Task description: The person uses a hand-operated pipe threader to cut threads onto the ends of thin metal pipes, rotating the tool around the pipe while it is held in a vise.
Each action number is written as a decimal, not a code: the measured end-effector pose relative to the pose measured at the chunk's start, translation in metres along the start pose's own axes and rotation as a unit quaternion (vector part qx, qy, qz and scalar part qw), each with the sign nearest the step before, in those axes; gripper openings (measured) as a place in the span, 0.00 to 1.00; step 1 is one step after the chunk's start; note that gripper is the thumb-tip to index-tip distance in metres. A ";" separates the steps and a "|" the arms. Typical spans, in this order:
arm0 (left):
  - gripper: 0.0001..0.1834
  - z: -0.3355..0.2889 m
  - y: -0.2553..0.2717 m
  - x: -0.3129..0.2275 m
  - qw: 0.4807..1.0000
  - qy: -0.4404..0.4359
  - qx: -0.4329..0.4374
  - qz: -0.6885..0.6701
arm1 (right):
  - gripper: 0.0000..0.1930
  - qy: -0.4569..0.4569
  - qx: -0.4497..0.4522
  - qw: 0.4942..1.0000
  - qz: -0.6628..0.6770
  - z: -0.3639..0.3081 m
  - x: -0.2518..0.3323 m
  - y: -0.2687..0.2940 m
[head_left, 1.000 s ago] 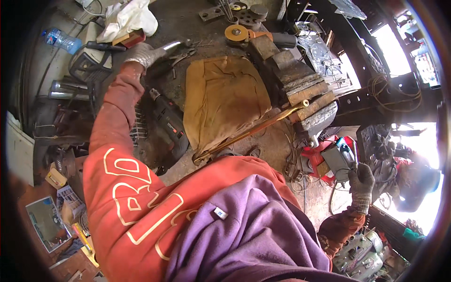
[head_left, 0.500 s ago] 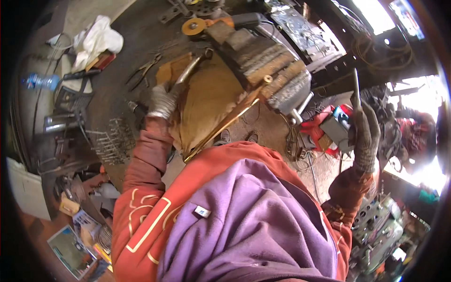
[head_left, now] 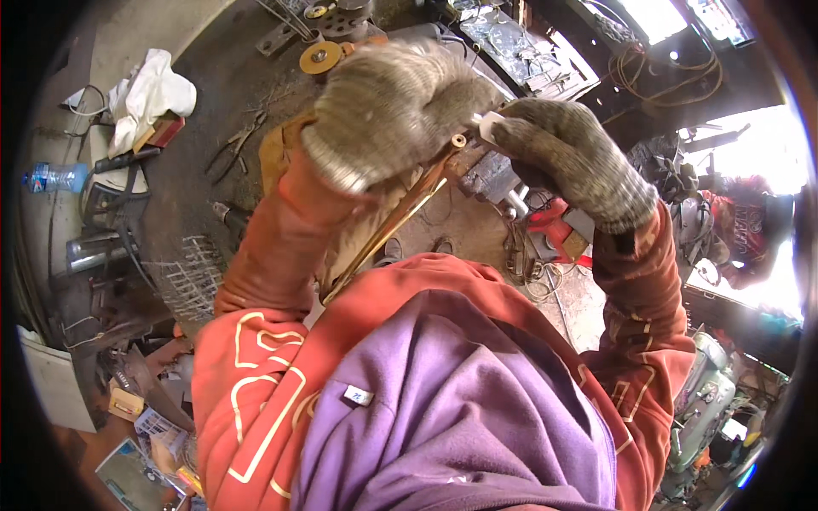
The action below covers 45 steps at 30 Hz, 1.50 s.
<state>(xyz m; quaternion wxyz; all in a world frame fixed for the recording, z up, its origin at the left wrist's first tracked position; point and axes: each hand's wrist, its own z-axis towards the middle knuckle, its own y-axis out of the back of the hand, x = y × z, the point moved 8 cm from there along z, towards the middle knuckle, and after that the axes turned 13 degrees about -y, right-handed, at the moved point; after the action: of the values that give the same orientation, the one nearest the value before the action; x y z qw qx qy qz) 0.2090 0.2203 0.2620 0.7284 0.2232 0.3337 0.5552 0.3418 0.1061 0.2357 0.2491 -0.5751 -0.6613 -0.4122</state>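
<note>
My left hand (head_left: 400, 111), in a grey knit glove, is raised over the workbench and blurred by motion. Its fingers point right, close to my right hand, and are partly hidden, so I cannot tell what they hold. My right hand (head_left: 571, 153), also gloved, pinches a small pale flat strip (head_left: 489, 128) between thumb and fingers. Just below the hands is a round brass-coloured end piece (head_left: 458, 140) on a long narrow metal edge (head_left: 400, 221). The bench vise (head_left: 494, 176) is mostly covered by my hands. Brown sheet material (head_left: 348, 243) lies beneath my left forearm.
Pliers (head_left: 239, 145) and an angle grinder's yellow disc (head_left: 319, 57) lie on the dark bench. Welded metal rods (head_left: 198, 277) sit at its left. A water bottle (head_left: 58, 177) and white cloth (head_left: 153, 98) are further left. A red case (head_left: 554, 230) stands on the floor at right.
My left hand has moved up and right from the brown sheet; the hammer it gripped is now out of sight. My right hand has come inward from the right with its strip, meeting the left.
</note>
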 end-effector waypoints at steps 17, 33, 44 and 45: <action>0.08 -0.015 -0.004 0.006 0.997 -0.055 -0.009 0.060 | 0.16 0.123 -0.024 0.987 -0.104 0.027 0.018 0.001; 0.22 0.058 -0.070 0.065 0.929 0.014 0.233 -0.289 | 0.16 -0.076 -0.199 0.951 0.222 0.007 -0.021 -0.053; 0.27 -0.051 -0.018 -0.052 0.965 0.143 -0.110 -0.193 | 0.11 0.443 -0.150 0.783 -0.411 0.034 0.098 -0.034; 0.27 -0.043 -0.029 -0.065 0.966 0.138 -0.113 -0.188 | 0.11 0.453 -0.126 0.801 -0.371 0.064 0.053 -0.024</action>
<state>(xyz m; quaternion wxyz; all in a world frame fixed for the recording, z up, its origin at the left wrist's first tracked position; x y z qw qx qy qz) 0.1865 0.1483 0.2283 0.7873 -0.0063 0.4016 0.4678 0.3169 0.1895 0.2380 0.2736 -0.0601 -0.5778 -0.7666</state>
